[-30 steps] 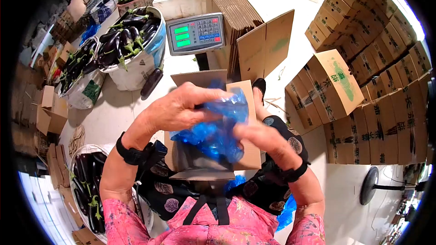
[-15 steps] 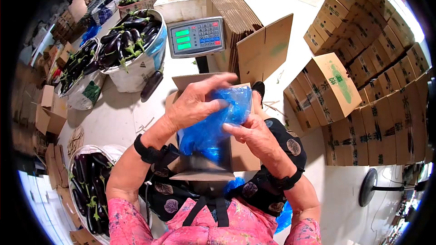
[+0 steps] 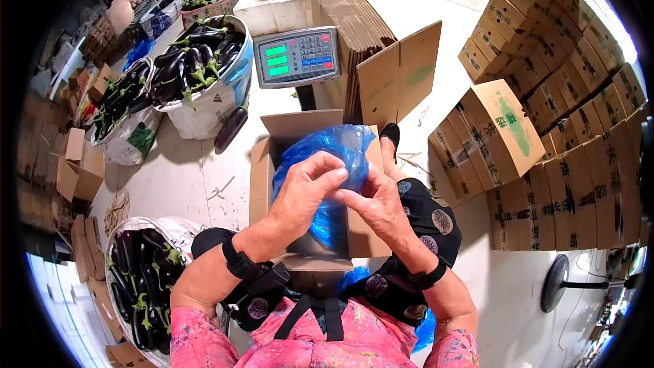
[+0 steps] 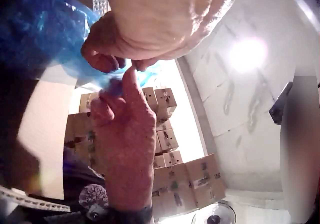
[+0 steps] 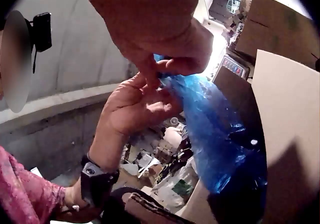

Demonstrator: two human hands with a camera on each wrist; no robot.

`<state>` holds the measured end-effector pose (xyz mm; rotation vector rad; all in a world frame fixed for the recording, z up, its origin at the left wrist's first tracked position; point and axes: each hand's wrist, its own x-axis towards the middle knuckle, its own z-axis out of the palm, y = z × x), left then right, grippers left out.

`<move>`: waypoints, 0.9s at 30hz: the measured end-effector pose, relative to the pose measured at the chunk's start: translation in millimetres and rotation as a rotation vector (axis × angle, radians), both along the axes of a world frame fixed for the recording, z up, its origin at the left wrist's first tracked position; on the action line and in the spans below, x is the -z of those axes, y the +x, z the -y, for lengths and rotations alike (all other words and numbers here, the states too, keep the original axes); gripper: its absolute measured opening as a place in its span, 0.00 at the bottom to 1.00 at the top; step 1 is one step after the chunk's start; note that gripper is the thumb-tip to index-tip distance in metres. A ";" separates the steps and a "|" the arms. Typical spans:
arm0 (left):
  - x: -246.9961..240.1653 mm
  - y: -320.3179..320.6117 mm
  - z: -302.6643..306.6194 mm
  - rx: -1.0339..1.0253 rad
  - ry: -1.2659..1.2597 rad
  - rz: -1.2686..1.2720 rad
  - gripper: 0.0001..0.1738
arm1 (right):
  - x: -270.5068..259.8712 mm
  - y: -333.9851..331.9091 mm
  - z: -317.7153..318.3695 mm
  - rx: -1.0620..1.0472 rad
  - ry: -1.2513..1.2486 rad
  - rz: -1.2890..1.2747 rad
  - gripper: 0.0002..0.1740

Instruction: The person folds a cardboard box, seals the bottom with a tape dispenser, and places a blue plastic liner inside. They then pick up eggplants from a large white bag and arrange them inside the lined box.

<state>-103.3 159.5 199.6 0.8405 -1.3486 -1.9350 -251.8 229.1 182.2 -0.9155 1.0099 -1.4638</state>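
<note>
A thin blue plastic bag point(image 3: 325, 142) is bunched above an open cardboard box point(image 3: 260, 180) between the person's knees. My left hand point(image 3: 308, 187) pinches the bag's edge between thumb and fingers. Close beside it, my right hand point(image 3: 381, 203) pinches the same edge, the two thumbs nearly meeting. In the right wrist view the blue bag point(image 5: 215, 139) hangs from the fingertips down into the box. The left wrist view has both hands near each other, the bag point(image 4: 45, 34) to one side. The inside of the box is mostly hidden by the bag.
Tubs of eggplants point(image 3: 194, 61) stand at the left, one loose eggplant point(image 3: 231, 129) on the floor. A scale display point(image 3: 298, 56) and flattened cartons point(image 3: 351, 17) are beyond the box. Stacked cartons point(image 3: 565, 197) fill the right, near a black round base point(image 3: 554, 283).
The left hand has come down and closer to the right hand, and now pinches the bag's edge. The bag is spread wider over the box.
</note>
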 end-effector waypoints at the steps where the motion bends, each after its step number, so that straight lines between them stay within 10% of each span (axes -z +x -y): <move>1: 0.3 -0.4 1.6 -0.007 -0.060 -0.003 0.08 | -2.7 -3.9 -2.7 -0.035 0.053 -0.021 0.15; 12: -5.4 13.1 11.8 -0.183 0.142 -0.110 0.07 | -0.3 -32.4 -10.9 0.085 0.110 -0.055 0.12; 16: -38.2 67.5 9.5 0.385 -0.180 0.318 0.06 | -2.4 -62.9 -17.2 0.174 -0.077 0.411 0.05; 19: -61.5 106.0 5.3 0.738 -0.159 0.468 0.08 | -14.4 -72.8 -51.6 0.092 0.099 0.046 0.07; 22: -69.9 127.9 4.8 0.514 -0.079 0.516 0.09 | -25.0 -69.6 -64.5 -0.167 0.074 -0.595 0.07; 27: -57.5 157.1 48.0 0.638 -0.350 0.680 0.11 | -45.6 -93.1 -63.4 -0.458 0.335 -0.445 0.09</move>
